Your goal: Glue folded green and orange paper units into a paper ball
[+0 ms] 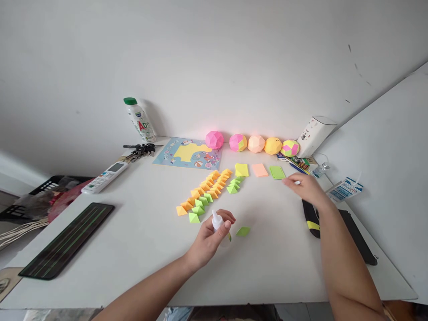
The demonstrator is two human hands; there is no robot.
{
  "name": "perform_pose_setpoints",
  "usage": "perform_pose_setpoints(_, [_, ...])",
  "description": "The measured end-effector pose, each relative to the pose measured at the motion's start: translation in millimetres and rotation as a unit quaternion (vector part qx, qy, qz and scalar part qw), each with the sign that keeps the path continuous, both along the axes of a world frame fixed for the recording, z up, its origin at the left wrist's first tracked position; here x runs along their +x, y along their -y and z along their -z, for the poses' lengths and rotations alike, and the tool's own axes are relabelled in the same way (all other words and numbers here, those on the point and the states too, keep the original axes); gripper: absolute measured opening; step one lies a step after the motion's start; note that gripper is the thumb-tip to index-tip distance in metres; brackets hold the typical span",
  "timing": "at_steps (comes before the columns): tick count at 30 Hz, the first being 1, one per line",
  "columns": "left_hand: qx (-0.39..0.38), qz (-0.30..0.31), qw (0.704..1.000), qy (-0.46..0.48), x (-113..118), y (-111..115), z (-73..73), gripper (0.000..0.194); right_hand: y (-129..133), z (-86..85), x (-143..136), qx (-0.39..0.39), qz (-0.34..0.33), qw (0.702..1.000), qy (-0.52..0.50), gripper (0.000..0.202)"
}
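My left hand (214, 234) is wrapped around a glue bottle (218, 220), its white nozzle bare and tilted up. A green bit of paper shows beside the bottle, under the fingers. Just right of that hand lies a flat green folded paper piece (243, 231). My right hand (306, 189) is closed in a pinch on a small white cap (297, 182), beside a stack of green paper squares (277, 172). Rows of folded orange paper pieces (203, 185) and folded green paper pieces (198, 209) stand beyond my left hand.
Several faceted paper balls (256, 144) line the wall. Yellow sheets (241, 170) and peach sheets (259, 170) lie before them. At left are a white bottle (140, 120), keys (140, 152), a remote (105, 177) and a dark panel (67, 240). A white box (316, 136) stands right.
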State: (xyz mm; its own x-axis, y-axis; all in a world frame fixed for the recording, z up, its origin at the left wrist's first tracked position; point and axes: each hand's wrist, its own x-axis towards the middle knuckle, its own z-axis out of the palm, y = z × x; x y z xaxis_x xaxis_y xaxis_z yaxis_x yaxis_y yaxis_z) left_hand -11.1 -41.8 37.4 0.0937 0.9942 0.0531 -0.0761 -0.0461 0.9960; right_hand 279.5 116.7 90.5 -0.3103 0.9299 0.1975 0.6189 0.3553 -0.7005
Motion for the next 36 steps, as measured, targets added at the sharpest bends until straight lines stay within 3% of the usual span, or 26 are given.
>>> perform_pose_setpoints(2, [0.007,-0.028,0.999,0.018,2,0,5.0,0.025,28,-4.9,-39,-0.091,-0.131,0.986,0.056,0.03])
perform_pose_setpoints(4, [-0.001,-0.048,0.998,0.038,4,0,9.5,0.025,59,-4.1,-79,-0.139,-0.278,0.948,0.063,0.054])
perform_pose_setpoints(7, [-0.004,-0.037,0.998,0.057,6,0,12.5,0.029,97,6.5,-123,-0.13,-0.341,0.931,0.023,0.072])
perform_pose_setpoints(10, [0.002,-0.016,1.0,0.018,5,2,11.2,0.034,113,19.9,-136,-0.148,-0.297,0.943,-0.004,0.066])
perform_pose_setpoints(13, [0.006,0.007,1.0,-0.024,6,1,11.7,0.043,105,22.8,-125,-0.128,-0.26,0.957,-0.026,0.06])
perform_pose_setpoints(16, [0.019,0.034,0.995,-0.088,12,-5,20.4,0.045,89,9.5,-107,-0.045,-0.151,0.982,-0.107,0.042])
perform_pose_setpoints(18, [0.093,0.054,0.973,-0.204,18,-11,29.8,0.043,79,-4.2,-96,-0.007,-0.09,0.983,-0.163,0.036])
perform_pose_setpoints(20, [0.145,0.063,0.94,-0.301,24,-16,38.9,0.043,73,-16.3,-89,-0.008,-0.06,0.978,-0.202,0.035])
perform_pose_setpoints(22, [0.151,0.066,0.922,-0.351,28,-20,44.6,0.031,71,-23.3,-84,-0.023,-0.036,0.971,-0.236,0.035])
perform_pose_setpoints(24, [0.144,0.064,0.923,-0.351,27,-23,46.3,0.016,71,-25.5,-80,-0.034,-0.021,0.964,-0.264,0.035])
perform_pose_setpoints(27, [0.11,0.062,0.953,-0.275,20,-23,42.9,0.002,71,-24.9,-78,-0.034,-0.023,0.951,-0.306,0.033])
perform_pose_setpoints(30, [0.014,0.035,0.986,-0.161,10,-22,34.8,0.017,66,-24.6,-78,-0.049,-0.028,0.933,-0.356,0.03])
perform_pose_setpoints(32, [-0.038,0.013,0.993,-0.115,5,-20,26.5,0.022,60,-22.3,-79,-0.084,-0.039,0.926,-0.366,0.034])
perform_pose_setpoints(36, [0.034,-0.067,0.984,-0.159,-5,-13,4.4,0.019,43,-7.0,-75,-0.117,-0.105,0.935,-0.318,0.04])
